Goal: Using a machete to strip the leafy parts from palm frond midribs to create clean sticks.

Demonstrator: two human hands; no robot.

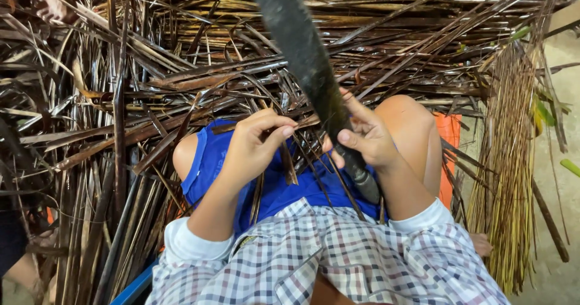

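Dark knife (308, 63) in right hand (365, 139), blade upward.

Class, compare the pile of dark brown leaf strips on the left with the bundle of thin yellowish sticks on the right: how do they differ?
The leaf strips are dark brown, flat and broad; the sticks are pale yellow-green and thread-thin. The leaf strips lie crisscrossed in a loose heap; the sticks lie roughly parallel in one bundle. The leaf strips spread across most of the view; the sticks form a narrow band. Both are long, slender plant pieces.

A rural craft yard: heaped dried palm fronds (121, 99) and stripped leaf ribs (507, 178) (bundled) on bare ground.
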